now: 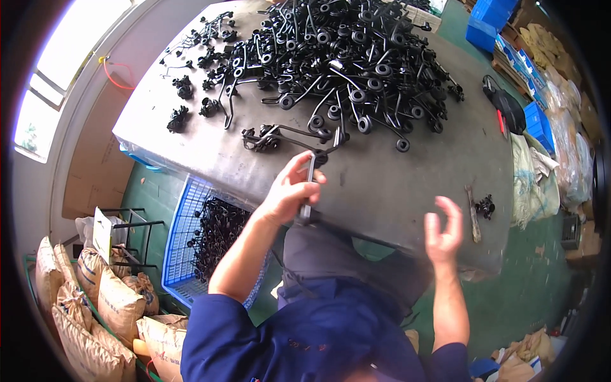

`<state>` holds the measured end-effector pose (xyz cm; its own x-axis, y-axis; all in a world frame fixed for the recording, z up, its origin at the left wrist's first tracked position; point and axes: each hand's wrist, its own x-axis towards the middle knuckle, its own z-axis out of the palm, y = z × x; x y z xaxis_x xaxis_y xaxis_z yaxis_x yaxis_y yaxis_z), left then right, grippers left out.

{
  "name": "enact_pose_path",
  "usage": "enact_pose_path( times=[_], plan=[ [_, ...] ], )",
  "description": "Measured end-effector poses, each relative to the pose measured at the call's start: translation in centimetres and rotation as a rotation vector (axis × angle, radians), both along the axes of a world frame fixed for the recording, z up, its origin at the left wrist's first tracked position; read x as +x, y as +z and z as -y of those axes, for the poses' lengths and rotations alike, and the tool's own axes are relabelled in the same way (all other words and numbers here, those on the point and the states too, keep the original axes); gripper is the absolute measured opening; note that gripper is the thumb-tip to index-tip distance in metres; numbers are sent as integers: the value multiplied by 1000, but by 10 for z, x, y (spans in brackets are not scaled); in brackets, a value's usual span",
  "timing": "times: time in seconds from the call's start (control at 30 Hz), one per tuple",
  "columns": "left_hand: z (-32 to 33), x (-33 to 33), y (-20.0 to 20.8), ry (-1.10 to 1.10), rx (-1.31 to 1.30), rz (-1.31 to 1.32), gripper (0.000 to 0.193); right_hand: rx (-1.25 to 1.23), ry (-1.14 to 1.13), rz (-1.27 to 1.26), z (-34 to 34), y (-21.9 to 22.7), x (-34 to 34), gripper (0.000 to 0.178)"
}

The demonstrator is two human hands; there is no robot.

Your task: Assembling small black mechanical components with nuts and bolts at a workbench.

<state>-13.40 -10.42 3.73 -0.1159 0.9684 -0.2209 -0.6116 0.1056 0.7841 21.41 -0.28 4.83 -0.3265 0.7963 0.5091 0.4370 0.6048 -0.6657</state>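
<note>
My left hand (293,193), over the table's near edge, has its fingers closed on a black rod part with ring ends (310,180), which hangs upright from the fingers. Just beyond it, on the table (394,184), lie a black rod part (299,130) and a small cluster of black clip-like pieces (260,137). My right hand (443,234) is raised at the near right of the table, thumb and fingers apart, with nothing seen in it. To its right a worn, knife-like tool (474,216) rests beside a few small black pieces (485,207).
A large heap of black rod parts (344,57) covers the far table, with small clusters (178,119) at its left. Below the left edge stands a blue crate (181,245) of black parts. Paper sacks (121,305) fill the lower left; bags and blue bins (540,127) line the right.
</note>
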Motion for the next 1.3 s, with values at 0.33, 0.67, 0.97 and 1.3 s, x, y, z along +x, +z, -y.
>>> enact_pose_path(
  times=[0.33, 0.67, 0.97, 1.3],
  plan=[
    [-27, 86, -22, 361, -75, 174, 41, -763, 546, -236, 52, 8, -119, 78],
    [-32, 86, -21, 478, -300, -16, 22, -651, 171, -370, 32, 1, -118, 15],
    [-9, 75, 26, -76, -63, -180, 23, -753, 6, -491, 2, -3, -53, 13],
    [-14, -40, 32, -419, -295, -863, 30, -493, -264, -316, -5, -28, 37, 15]
  ],
)
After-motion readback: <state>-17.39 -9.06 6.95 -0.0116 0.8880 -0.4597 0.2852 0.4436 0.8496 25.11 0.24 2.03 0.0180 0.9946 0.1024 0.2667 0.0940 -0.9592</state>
